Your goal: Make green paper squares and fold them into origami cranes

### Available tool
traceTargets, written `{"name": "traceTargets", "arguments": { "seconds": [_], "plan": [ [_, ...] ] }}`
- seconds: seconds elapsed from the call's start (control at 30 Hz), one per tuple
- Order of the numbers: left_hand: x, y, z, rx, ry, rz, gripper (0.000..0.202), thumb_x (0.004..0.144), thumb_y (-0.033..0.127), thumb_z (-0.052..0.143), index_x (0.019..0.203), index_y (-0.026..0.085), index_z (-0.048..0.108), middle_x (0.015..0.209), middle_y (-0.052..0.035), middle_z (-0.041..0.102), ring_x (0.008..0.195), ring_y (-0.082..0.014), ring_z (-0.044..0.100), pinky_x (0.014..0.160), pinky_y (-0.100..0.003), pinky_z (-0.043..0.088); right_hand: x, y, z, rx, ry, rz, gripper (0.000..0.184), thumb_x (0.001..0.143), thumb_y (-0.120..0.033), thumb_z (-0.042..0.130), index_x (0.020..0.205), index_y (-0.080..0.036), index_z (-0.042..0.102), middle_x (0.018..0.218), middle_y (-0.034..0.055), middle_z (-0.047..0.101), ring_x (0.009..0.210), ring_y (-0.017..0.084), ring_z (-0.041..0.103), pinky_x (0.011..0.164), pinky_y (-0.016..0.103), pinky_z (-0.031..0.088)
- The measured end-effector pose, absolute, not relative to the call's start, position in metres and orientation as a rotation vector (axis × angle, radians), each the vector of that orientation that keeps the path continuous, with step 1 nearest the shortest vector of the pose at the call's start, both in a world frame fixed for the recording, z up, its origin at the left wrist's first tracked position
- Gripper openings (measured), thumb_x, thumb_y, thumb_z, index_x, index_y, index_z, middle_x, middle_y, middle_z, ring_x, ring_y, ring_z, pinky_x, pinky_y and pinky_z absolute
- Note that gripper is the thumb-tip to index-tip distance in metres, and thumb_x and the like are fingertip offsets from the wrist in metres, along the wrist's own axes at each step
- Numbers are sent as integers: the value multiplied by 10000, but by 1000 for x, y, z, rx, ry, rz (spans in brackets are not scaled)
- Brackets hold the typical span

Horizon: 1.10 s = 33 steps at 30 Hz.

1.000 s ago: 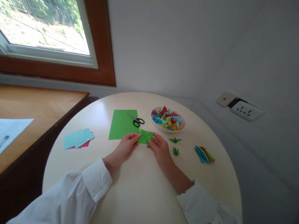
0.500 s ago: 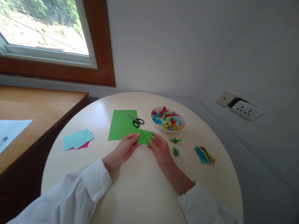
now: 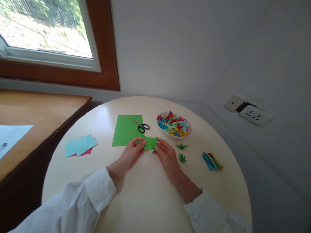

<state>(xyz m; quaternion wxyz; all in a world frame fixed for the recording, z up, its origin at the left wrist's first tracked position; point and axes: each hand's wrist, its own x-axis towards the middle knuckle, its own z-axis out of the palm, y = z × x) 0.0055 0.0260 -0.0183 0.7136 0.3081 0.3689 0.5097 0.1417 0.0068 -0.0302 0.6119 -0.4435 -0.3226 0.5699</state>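
A small green folded paper (image 3: 150,142) is held between both hands just above the round cream table (image 3: 145,200). My left hand (image 3: 129,154) pinches its left edge with thumb and fingers closed. At the paper's right edge, my right hand (image 3: 166,154) has its fingers closed on it too. Behind the hands lies a flat green sheet (image 3: 126,129) with black-handled scissors (image 3: 141,125) on its right corner.
A white bowl (image 3: 174,126) of several coloured paper cranes stands behind my right hand. Two small green folded cranes (image 3: 182,146) (image 3: 182,158) and a bundle of coloured paper strips (image 3: 212,160) lie to the right. Blue and pink sheets (image 3: 80,145) lie left. A wooden desk (image 3: 36,113) adjoins the table.
The green paper has been pushed together from a flatter square with crossed creases into a narrower, partly collapsed shape. Both hands stay in place at its edges.
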Motion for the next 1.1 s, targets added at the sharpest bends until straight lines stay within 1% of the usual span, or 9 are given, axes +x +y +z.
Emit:
{"name": "traceTargets", "arguments": {
  "seconds": [0.1,0.23,0.33,0.43,0.53,0.67,0.8,1.0,1.1],
  "plan": [
    [8,23,-16,863,953,1192,297,570,273,793,735,142,585,624,20,623,605,-87,565,619,-202,433,142,8,-31,-1011,-732,1299,353,541,-241,753,884,-192,683,785,27,727,686,156,651,609,290,530],
    [8,22,-15,896,1002,1220,395,550,299,792,835,166,553,653,20,653,631,-118,604,639,-234,442,143,9,-33,-1011,-766,1276,359,548,-261,750,895,-187,695,784,31,727,677,159,651,609,304,537],
    [7,23,-16,904,1001,1207,368,545,327,794,749,169,531,593,28,639,569,-110,587,585,-223,425,143,9,-34,-1023,-779,1256,368,555,-269,750,909,-184,696,780,32,727,674,157,652,615,303,538],
    [8,23,-17,942,1042,1164,336,516,341,806,642,137,570,566,10,635,529,-91,558,533,-202,395,144,9,-34,-1032,-764,1244,367,556,-260,752,911,-182,697,779,31,727,671,151,651,616,295,537],
    [9,23,-18,927,1041,1148,348,466,310,832,654,127,604,599,-3,658,559,-95,579,559,-205,424,143,9,-34,-1027,-742,1237,354,560,-255,755,902,-183,701,791,30,727,676,145,647,630,293,538],
    [10,22,-19,926,948,1176,384,427,261,849,677,146,581,587,26,637,576,-99,594,601,-219,463,143,9,-35,-1044,-772,1224,337,574,-284,755,892,-182,712,820,40,728,688,152,644,628,301,539],
    [10,21,-19,953,896,1185,362,466,258,834,690,152,571,612,29,631,583,-91,589,604,-208,455,144,8,-36,-1053,-855,1211,326,612,-322,733,911,-194,718,882,41,729,729,160,649,645,304,539],
    [9,21,-20,1013,957,1194,244,530,203,783,700,162,613,613,17,637,590,-115,581,590,-218,425,146,7,-33,-1100,-1045,1025,230,656,-303,695,867,-221,736,932,42,707,892,207,627,768,345,519],
    [7,23,-21,1134,1010,1245,138,578,156,731,672,173,631,650,3,652,631,-131,587,638,-232,436,147,7,-31,-1170,-1130,861,210,658,-307,684,842,-227,746,969,70,656,919,207,598,705,306,516]
  ]
}}
